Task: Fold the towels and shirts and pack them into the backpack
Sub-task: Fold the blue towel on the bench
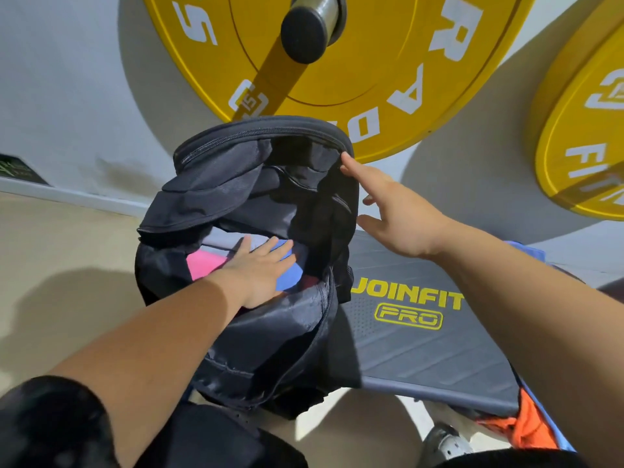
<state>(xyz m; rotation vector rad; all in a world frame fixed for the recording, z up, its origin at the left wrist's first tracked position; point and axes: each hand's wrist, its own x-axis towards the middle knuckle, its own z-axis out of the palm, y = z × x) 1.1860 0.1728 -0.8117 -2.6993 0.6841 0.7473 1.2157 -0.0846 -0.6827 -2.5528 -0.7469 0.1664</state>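
Observation:
A black backpack (270,339) lies unzipped on the left end of a grey bench, its mouth facing me. Inside it I see folded cloth: a pink piece (202,263), a blue piece (288,276) and a grey piece (223,243). My left hand (261,268) is inside the opening, lying flat on the cloth with fingers spread. My right hand (395,211) hovers at the bag's upper right rim, fingers apart, its fingertips touching the zipper edge. It holds nothing.
The grey bench pad (432,352) reads JOINFIT PRO. Orange cloth (530,427) and blue cloth (526,246) lie at its right side. Two yellow weight plates (388,55) hang on a bar above the bag. Beige floor (50,265) lies to the left.

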